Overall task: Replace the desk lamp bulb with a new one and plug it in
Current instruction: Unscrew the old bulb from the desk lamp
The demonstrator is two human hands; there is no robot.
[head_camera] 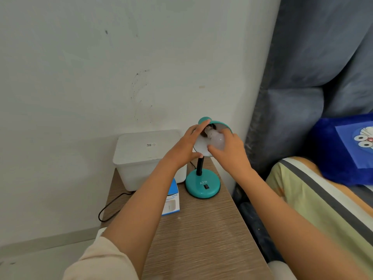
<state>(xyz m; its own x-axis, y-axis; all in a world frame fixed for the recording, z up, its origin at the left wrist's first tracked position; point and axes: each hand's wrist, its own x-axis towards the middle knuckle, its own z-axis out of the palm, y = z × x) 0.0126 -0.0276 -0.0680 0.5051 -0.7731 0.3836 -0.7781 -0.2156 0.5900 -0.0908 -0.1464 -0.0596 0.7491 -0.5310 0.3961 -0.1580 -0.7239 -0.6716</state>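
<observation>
left hand point(186, 146) grips teal metal lamp shade point(220, 124), steadying it. right hand point(230, 152) closed around frosted white bulb point(217, 140), threaded base at socket mouth. step: bulb screwing, direction unclear. next needs straight alignment, gentle turns.

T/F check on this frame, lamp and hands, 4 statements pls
1. The right hand grips the white bulb. True.
2. The left hand rests flat on the table. False: it steadies the lamp shade.
3. The bulb's metal thread is showing outside the socket. True.
4. The teal lamp base stands on the white bin. False: it stands on the table beside the bin.
</observation>
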